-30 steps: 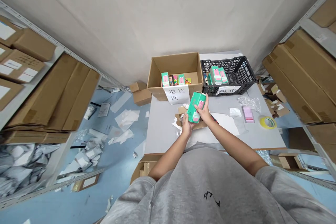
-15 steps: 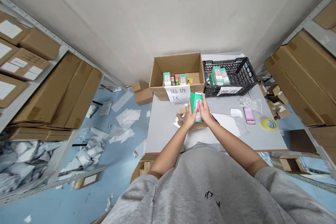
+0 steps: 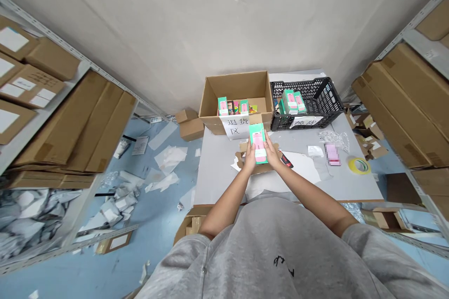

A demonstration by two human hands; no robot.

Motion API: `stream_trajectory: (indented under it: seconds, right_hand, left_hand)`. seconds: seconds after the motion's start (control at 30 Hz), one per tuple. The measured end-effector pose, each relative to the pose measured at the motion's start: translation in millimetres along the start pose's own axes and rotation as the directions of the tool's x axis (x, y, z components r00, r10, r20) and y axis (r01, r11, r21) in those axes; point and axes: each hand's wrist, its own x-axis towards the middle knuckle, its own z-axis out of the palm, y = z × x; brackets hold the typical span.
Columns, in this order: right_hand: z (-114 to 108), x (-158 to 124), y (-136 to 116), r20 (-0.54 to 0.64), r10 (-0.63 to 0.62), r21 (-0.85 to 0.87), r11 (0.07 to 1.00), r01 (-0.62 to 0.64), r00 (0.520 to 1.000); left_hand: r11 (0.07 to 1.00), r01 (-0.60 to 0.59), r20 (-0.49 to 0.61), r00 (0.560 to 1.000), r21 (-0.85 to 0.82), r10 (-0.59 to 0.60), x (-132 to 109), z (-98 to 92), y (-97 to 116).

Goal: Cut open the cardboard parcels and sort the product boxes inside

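Observation:
A green and pink box (image 3: 258,142) is gripped between my two hands, its printed face turned up toward me. My left hand (image 3: 249,156) closes on its left side and my right hand (image 3: 272,152) on its right side. At the box's top edge a brown cardboard flap (image 3: 256,119) shows. Below my hands lies a torn cardboard piece (image 3: 264,168) on the white table (image 3: 217,168). Just right of my right hand is a small black and red item (image 3: 287,160).
Behind stand an open cardboard box (image 3: 236,83) and a black plastic crate (image 3: 317,121), both holding similar green and pink boxes. Yellow tape (image 3: 359,166), a pink item (image 3: 332,154) and bubble wrap (image 3: 335,140) lie at the right. Shelves with cartons (image 3: 101,121) flank the table.
The green and pink box has turned so its face shows more fully, and shifted slightly left. My fingers have moved off its front to its sides. The cardboard flap now shows at its top.

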Motion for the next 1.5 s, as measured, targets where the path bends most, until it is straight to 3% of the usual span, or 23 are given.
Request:
stream_trajectory:
  seconds: [0.13,0.3,0.43,0.57,0.7,0.8,1.17,1.37,1.5]
  right_hand:
    - [1,-2,-3,-0.029,-0.013,0.089,0.996,0.015,1.0]
    - [-1,-7,-7,0.023,-0.048,0.117,0.992,0.045,0.999]
    - [-2,-4,-9,0.01,-0.053,0.103,0.993,0.051,0.999]
    - [-2,-5,-7,0.018,-0.032,0.102,0.994,0.03,0.999]
    - [-4,-13,-7,0.003,-0.036,0.129,0.991,0.035,0.999]
    - [-5,-16,-8,-0.007,-0.061,0.107,0.992,0.061,0.998]
    - [-12,-19,3,0.015,-0.143,-0.004,0.99,0.143,0.99]
    - [-14,-14,6,0.006,-0.159,-0.057,0.986,0.159,0.987]
    - [-10,-6,-4,-0.046,-0.171,-0.13,0.978,0.164,0.984]
  left_hand:
    - [0.999,-0.006,-0.027,1.0,0.036,0.007,2,-4.0,3]
    - [0.971,-0.137,0.025,0.991,0.196,0.134,5,-11.4,12]
    - [0.976,-0.151,0.024,0.988,0.156,0.149,11,-10.6,22]
    - [0.985,-0.147,-0.045,0.987,0.086,0.151,38,-7.5,48]
    - [0.963,-0.251,0.104,0.965,0.1,0.241,71,-5.9,80]
    - [0.944,-0.306,0.159,0.945,0.125,0.285,80,-3.5,93]
    - [0.914,-0.362,0.196,0.925,0.181,0.327,54,2.0,89]
    - [0.891,-0.395,0.338,0.889,0.224,0.31,56,-7.9,87]
    - [0.894,-0.374,0.243,0.917,0.247,0.316,53,-4.2,72]
